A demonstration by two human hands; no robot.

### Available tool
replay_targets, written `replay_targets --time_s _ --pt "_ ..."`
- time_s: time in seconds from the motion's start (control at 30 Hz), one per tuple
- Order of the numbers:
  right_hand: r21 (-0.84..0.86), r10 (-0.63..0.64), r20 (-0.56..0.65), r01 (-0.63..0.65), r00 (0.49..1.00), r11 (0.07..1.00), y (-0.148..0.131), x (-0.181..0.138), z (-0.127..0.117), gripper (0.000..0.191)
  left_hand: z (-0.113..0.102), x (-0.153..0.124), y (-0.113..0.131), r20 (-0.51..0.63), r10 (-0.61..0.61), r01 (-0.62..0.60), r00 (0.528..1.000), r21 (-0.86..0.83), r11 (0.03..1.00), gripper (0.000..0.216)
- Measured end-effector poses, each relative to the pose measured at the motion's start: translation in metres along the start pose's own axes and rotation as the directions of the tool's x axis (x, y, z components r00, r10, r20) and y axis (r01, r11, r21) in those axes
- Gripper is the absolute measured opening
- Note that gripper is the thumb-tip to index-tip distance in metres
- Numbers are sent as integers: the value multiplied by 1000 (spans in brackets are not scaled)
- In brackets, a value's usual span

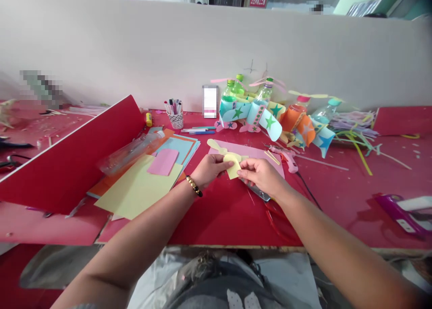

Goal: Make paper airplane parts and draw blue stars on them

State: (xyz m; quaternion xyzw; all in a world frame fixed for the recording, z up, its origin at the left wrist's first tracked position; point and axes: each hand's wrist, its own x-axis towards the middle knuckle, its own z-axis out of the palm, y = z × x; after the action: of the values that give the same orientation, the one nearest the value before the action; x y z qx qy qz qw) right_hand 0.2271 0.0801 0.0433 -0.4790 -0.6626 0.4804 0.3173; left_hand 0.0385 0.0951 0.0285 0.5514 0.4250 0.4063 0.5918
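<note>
A small yellow paper piece (232,169) with a rounded top is pinched between both my hands above the red table. My left hand (213,167), with a beaded bracelet at the wrist, grips its left side. Fingertips of my right hand (258,173) close on its right edge. Just behind lies a pink paper sheet (248,150), bearing a yellow paper propeller shape (216,145) and thin wooden sticks (272,157). Partly under my right hand are scissors (259,193) with red-orange handles.
Coloured paper sheets (135,189) and a clear plastic bottle (133,153) lie left, beside a standing red board (77,156). A pen cup (175,120) and bottle airplanes (259,111) stand at the back. To the right are a pink glue gun (288,160) and a purple tape dispenser (405,214).
</note>
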Motion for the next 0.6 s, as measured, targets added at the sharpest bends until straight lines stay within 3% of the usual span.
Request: replay_targets --time_s 0.27,0.47,0.6 --pt "177 -23 132 0 991 984 16 33 -21 17 1 6 -16 -43 -36 26 998 -222 975 39" --pt "212 -19 70 3 997 977 34 31 -18 29 -1 6 -24 -79 -68 43 995 -283 958 33" --pt "114 -61 11 59 998 992 35 26 -13 25 0 6 -25 -109 -89 53 990 -296 954 32"
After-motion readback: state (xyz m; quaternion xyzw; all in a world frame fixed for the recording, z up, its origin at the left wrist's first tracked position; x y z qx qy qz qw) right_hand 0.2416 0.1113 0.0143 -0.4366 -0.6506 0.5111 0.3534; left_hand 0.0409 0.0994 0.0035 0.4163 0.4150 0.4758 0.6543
